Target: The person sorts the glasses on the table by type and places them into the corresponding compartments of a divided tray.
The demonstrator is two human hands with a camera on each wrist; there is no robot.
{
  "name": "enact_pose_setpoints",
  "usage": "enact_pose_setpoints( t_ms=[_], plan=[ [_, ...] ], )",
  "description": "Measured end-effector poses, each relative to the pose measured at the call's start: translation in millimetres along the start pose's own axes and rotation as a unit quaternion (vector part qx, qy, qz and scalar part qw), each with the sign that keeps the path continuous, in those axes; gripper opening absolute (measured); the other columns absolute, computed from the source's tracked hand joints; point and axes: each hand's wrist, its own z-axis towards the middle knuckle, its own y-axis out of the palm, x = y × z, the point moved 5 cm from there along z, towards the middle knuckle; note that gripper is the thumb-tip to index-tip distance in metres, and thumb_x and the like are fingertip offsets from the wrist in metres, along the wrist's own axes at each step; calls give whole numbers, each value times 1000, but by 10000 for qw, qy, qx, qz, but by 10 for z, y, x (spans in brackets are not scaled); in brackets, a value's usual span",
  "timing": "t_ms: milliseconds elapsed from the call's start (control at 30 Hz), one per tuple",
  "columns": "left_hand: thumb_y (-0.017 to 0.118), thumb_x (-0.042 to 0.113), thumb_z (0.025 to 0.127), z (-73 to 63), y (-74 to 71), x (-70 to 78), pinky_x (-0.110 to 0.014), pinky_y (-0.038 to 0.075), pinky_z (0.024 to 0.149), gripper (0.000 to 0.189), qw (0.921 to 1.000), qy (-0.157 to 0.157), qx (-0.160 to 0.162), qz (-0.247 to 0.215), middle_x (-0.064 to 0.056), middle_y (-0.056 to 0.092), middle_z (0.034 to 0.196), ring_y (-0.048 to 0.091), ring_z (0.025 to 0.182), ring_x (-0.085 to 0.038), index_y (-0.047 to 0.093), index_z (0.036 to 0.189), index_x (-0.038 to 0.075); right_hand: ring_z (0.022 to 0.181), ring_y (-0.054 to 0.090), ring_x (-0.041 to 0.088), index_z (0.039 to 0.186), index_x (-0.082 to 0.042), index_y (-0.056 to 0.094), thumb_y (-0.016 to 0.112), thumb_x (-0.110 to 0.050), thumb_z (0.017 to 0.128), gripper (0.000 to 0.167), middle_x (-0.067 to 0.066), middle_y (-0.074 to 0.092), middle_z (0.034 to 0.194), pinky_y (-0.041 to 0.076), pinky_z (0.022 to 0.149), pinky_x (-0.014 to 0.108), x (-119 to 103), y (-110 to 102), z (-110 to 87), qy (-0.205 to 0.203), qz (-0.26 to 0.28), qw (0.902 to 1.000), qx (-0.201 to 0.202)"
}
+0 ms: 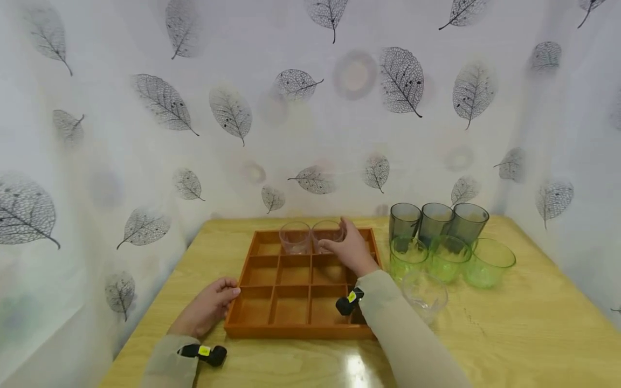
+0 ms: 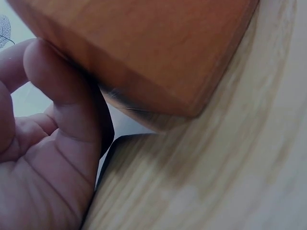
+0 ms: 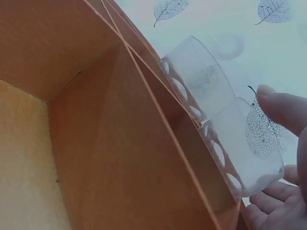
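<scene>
A wooden divided tray (image 1: 301, 331) lies on the table. My left hand (image 1: 208, 307) holds its left edge, the thumb at the rim; in the left wrist view the left hand (image 2: 53, 143) lies against the tray's outer wall (image 2: 144, 52). Two clear glasses stand side by side in the tray's back row. My right hand (image 1: 351, 250) grips the right-hand clear glass (image 1: 326, 237), thumb on the near side and fingers round the right side. The left-hand clear glass (image 1: 295, 240) stands right beside it. The right wrist view shows the held clear glass (image 3: 240, 148) between thumb and fingers.
Right of the tray, three grey glasses (image 1: 438, 221) stand in a row behind three green glasses (image 1: 451, 261). Another clear glass (image 1: 424, 293) is in front of them, close to my right forearm. A leaf-patterned curtain (image 1: 291, 134) hangs behind the table (image 1: 524, 334).
</scene>
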Motion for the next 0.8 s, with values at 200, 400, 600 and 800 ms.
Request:
enact_pose_setpoints(
  t_ms=[200,400,600,800],
  plan=[
    [56,17,106,-6,5,9,-25,45,57,15,10000,-57,6,-6,1,46,83,45,65,-10,46,111,7,149,26,29,162,-18,16,79,-55,83,108,5,23,166,30,115,51,-99,-33,-50,-141,219,9997,24],
    [56,18,106,-16,22,3,-25,45,59,16,9999,-118,68,19,1,46,84,45,66,-10,46,112,7,148,28,30,162,-21,17,78,-55,84,105,4,24,165,32,113,52,-254,-123,-125,-226,461,9984,238],
    [56,19,106,-12,20,16,-25,44,60,18,9999,-123,97,60,1,45,84,44,67,-11,46,113,7,149,26,25,162,-22,18,77,-57,84,104,1,25,165,31,115,49,-411,-242,-200,-391,481,9976,313],
    [56,20,106,-6,1,34,-26,44,60,18,9998,-126,117,71,1,46,85,44,67,-11,47,113,7,149,28,23,162,-25,19,75,-64,82,105,0,28,164,28,116,46,-523,-387,-301,-518,499,9967,366]
  ],
)
